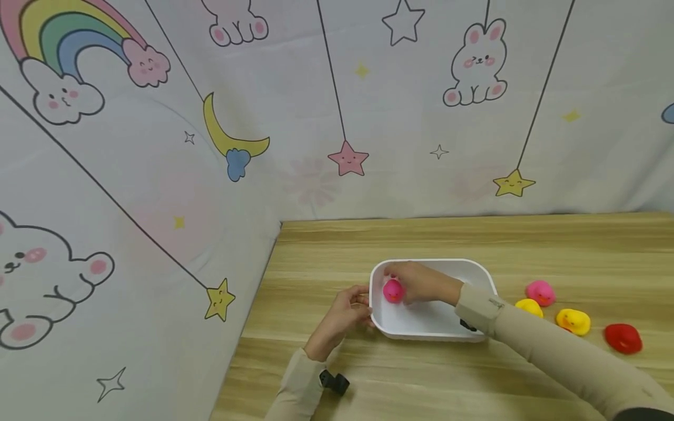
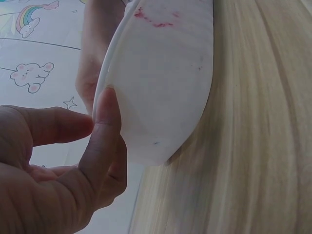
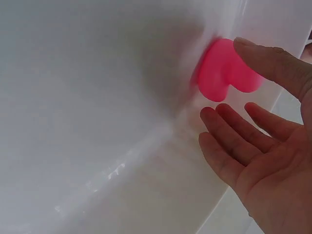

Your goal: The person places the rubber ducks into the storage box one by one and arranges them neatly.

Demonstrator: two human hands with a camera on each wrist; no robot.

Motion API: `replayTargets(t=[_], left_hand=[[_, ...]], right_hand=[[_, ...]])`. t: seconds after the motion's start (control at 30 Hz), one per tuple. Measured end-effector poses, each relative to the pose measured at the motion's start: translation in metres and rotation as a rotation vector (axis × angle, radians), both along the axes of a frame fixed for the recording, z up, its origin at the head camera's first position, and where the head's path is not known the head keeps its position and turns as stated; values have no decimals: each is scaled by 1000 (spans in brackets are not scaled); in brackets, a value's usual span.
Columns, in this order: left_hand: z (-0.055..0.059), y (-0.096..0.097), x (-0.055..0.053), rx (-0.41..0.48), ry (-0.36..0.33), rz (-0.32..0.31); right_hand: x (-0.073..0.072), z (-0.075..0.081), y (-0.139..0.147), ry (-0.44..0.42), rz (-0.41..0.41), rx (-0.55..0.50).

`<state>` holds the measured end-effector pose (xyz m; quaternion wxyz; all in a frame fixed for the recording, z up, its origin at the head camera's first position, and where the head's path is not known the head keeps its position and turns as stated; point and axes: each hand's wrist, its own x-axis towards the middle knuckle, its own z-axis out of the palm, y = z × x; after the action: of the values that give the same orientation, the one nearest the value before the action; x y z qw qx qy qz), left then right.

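A white plastic tub [image 1: 434, 318] stands on the wooden table. Inside its left end sits a pink rubber duck [image 1: 393, 291], close to the wall. My right hand [image 1: 421, 282] reaches into the tub beside the duck. In the right wrist view its fingers [image 3: 234, 141] are spread apart, and the thumb overlaps the duck [image 3: 214, 73]. At the tub's left end, my left hand [image 1: 343, 313] pinches the rim. The left wrist view has the thumb [image 2: 105, 117] against the outer wall and a finger at the rim's edge.
Right of the tub lie another pink duck [image 1: 540, 292], a yellow duck [image 1: 574, 321] and a red duck [image 1: 623, 338]. A second yellow duck [image 1: 529, 306] is partly hidden by my right sleeve [image 1: 547, 345]. A printed white curtain [image 1: 400, 193] borders the table [image 1: 326, 245].
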<state>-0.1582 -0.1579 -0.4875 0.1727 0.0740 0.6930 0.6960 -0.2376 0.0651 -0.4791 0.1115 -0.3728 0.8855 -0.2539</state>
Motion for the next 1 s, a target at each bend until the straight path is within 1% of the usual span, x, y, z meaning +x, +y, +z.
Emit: replayTargets(t=[0.07,0.17,0.33,0.43,0.57,0.83,1.0], left_hand=[[0,0,0,-2,-1,2],[0,0,1,0,-2,3],[-1,1,1,15,-19,-11],[-1,-1,0,16,-17,-15],[1,-3,1,4,-1,-11],[3,-1,1,0,-3,-6],[3,0,2,5,-10,3]], right_hand=[[1,6,3,-40,-13,-1],[3,16,8,-77,-21,-19],[8,31,18,-96,-37,-31],[11,36,23,-73,-37,-43],[14,41,29,-39,-41,-67],[22,49,54,-25,-94,-80],[28,50,75,-18,-125,-136]])
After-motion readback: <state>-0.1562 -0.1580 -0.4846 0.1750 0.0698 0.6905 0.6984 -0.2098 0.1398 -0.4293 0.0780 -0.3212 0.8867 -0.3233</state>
